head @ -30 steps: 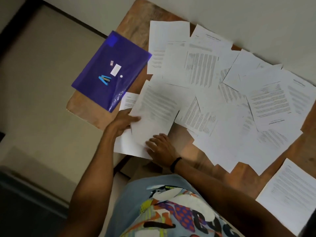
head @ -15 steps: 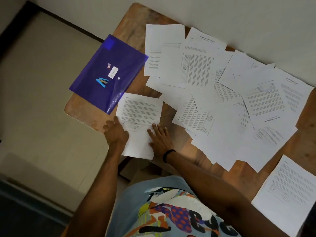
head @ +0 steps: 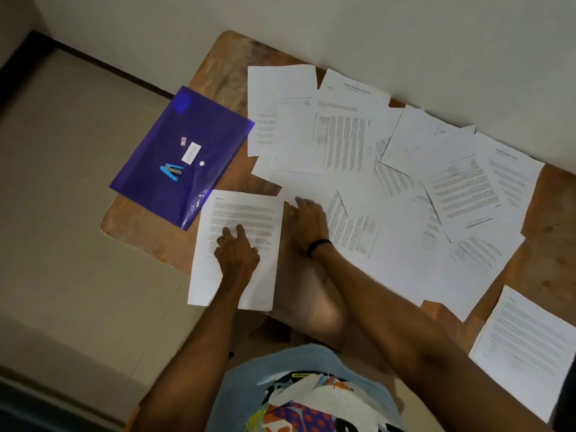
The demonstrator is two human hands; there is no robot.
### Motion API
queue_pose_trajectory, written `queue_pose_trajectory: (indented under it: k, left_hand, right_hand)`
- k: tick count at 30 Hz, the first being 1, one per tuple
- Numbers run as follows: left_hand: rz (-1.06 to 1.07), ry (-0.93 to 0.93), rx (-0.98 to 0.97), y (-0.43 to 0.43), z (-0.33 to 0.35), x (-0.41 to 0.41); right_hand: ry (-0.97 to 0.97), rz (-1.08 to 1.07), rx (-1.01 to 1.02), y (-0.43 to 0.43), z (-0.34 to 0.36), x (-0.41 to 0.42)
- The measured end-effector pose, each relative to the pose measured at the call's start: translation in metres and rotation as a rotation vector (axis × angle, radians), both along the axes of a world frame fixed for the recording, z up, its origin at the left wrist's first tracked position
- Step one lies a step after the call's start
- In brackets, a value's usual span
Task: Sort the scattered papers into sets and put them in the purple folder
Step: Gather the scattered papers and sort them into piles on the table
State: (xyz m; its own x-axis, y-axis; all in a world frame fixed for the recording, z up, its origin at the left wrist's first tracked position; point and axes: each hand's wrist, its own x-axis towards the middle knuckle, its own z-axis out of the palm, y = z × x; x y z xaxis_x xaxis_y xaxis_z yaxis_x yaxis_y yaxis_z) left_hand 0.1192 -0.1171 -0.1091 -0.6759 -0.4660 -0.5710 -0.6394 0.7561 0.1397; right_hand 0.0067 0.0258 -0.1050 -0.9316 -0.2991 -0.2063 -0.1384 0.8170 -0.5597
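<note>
Here, fingers [head: 240,229] spread, gripping nothing: left hand [head: 238,254] on a thin printed sheet [head: 249,210], right hand [head: 309,221] touching scattered white papers [head: 402,244].

Purple folder [head: 187,126], glossy; blue stapler [head: 171,172]; white label [head: 190,152]. White papers [head: 339,135], grey-black print lines. Brown worktop [head: 223,70], wood grain, darker worn patches. Black wristband [head: 318,246]. Pale blue shirt [head: 249,385], print in orange, purple, yellow, black, white. Beige floor [head: 62,229]. Off-white wall [head: 405,32].

a worn wooden tabletop [head: 229,70] with rounded corners stands against a plain pale wall [head: 405,32], over a beige floor [head: 62,151] edged by a dark baseboard [head: 103,65].
</note>
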Motion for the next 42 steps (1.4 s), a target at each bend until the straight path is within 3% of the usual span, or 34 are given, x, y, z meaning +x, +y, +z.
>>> queue_pose_trajectory:
  k: [2,9,14,20,23,26,29,30,32,34,37,40,42]
  left_hand:
    - [-0.034,0.009,-0.012,-0.001,0.0,-0.007]
    - [-0.109,0.072,-0.033,-0.007,-0.002,-0.035]
    - [-0.083,0.181,0.01,-0.007,0.001,-0.049]
    - [0.01,0.322,0.105,-0.002,0.007,-0.055]
    - [0.278,0.347,0.365,-0.002,0.014,-0.065]
    - [0.814,0.442,0.792,0.002,0.026,-0.078]
    - [1.195,0.397,1.124,0.001,0.031,-0.092]
    - [1.225,0.365,1.221,0.001,0.032,-0.097]
    - [1.171,0.311,1.3,0.001,0.029,-0.1]
    - [1.025,0.253,1.137,0.003,0.023,-0.098]
    - [0.871,0.238,0.878,0.012,0.017,-0.092]
    - [0.883,0.294,0.907,0.022,0.016,-0.083]
    - [0.85,0.333,0.995,0.03,0.017,-0.073]
  right_hand:
    - [-0.05,-0.021,0.114,0.001,-0.005,-0.03]
    - [0.04,0.118,0.398,0.002,-0.029,-0.105]
    - [0.052,0.177,0.418,0.005,-0.042,-0.132]
    - [0.287,0.382,0.339,0.022,-0.039,-0.125]
    - [0.373,0.193,0.198,0.027,-0.022,-0.115]
    - [0.583,0.016,-0.009,0.042,-0.025,-0.081]
    - [0.35,-0.2,-0.117,0.055,-0.009,-0.026]
    - [0.255,-0.247,-0.11,0.063,-0.011,-0.007]
    - [0.25,-0.239,-0.105,0.082,-0.018,0.025]
    - [0.127,-0.287,-0.155,0.099,-0.028,0.043]
    - [-0.153,-0.615,-0.389,0.115,-0.021,0.046]
    - [-0.534,-0.999,-0.789,0.125,-0.007,0.038]
    - [-0.656,-1.149,-0.99,0.127,-0.001,0.035]
